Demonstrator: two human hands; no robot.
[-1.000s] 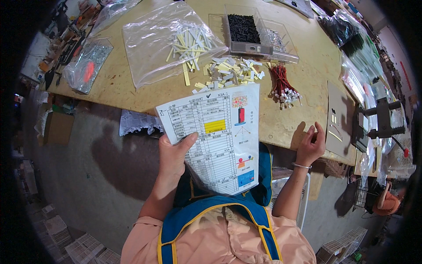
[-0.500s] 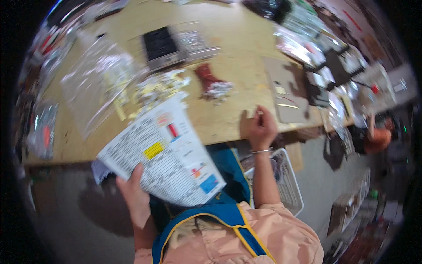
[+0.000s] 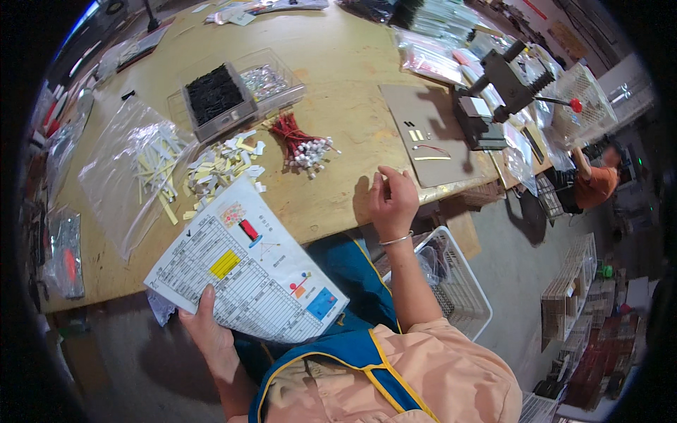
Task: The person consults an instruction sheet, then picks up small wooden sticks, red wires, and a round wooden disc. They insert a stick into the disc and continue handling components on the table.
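My left hand grips the lower left edge of a printed paper sheet, its thumb on top. The sheet is tilted over the table's near edge and carries a table of rows, a yellow block and coloured pictures. My right hand, a bracelet at its wrist, hovers by the table edge with loosely bent fingers apart; no object shows in them. Beyond it lies a bundle of red wires with white connectors. To the right, a grey-brown board bears small black and pale pieces, a short wire and a yellow strip.
A hand press with a red-knobbed lever stands at the board's right. Clear bins hold black parts and small shiny pieces. Yellow and white strips lie left, beside a plastic bag. Below stands a white basket; a person sits far right.
My view has shifted, so the table things sit further left and the picture is sharper. My left hand keeps its hold on the sheet. The fingers of my right hand look looser.
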